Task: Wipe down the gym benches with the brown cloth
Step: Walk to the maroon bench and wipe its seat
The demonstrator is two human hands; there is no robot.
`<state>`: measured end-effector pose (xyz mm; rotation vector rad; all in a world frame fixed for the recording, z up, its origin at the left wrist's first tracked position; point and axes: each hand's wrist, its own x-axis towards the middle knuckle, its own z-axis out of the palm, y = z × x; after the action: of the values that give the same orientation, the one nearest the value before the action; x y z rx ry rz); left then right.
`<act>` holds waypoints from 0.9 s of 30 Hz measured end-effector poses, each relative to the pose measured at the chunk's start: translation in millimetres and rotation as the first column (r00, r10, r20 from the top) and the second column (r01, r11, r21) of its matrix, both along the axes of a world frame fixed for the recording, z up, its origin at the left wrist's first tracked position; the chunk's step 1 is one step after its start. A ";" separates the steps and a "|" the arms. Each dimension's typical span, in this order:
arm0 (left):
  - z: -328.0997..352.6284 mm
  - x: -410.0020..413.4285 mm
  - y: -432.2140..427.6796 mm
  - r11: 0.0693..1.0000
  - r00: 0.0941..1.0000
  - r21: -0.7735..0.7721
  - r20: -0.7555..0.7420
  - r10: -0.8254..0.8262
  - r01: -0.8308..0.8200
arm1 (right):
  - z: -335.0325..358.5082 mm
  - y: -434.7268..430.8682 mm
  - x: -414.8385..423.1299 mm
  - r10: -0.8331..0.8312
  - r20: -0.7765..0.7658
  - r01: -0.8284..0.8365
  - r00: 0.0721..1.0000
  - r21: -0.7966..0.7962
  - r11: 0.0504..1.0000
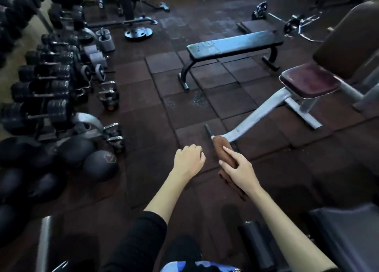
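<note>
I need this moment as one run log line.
right hand: holds brown cloth | left hand: fingers curled, empty | flat bench: ahead, untouched

One head-worn wide-angle camera looks forward and down over the gym floor (143, 112) toward a flat bench (235, 44).

We find the gym dim, with a cold bluish cast; light from the far side lays a pale sheen on the flat bench (235, 44) top, while the dumbbell rack (41, 91) and the lower corners sink almost to black. The wide lens bows lines near the edges, detail is soft throughout, and the brown cloth (219, 143) nearly merges with the dark floor (147, 112).
</note>
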<state>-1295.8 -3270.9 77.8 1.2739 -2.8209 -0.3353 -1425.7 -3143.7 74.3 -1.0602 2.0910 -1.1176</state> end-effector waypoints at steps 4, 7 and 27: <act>-1.6 -66.4 -47.1 0.996 0.996 0.019 -0.003 -0.091 0.091 | 0.7 -33.8 -52.0 -0.096 -0.008 0.096 0.995 0.011 0.995; -4.8 -118.0 -83.0 0.984 0.984 0.005 -0.006 -0.179 0.179 | -1.1 -60.0 -94.0 -0.182 -0.008 0.182 0.983 0.006 0.983; 6.1 -418.3 -206.9 0.837 0.838 0.032 -0.039 -0.545 0.546 | 3.0 -126.2 -329.9 -0.672 -0.084 0.676 0.736 0.036 0.736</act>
<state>-1714.1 -3477.8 83.9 0.4213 -3.1106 -0.4178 -1755.6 -3269.9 77.3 -0.2697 2.6395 -1.3269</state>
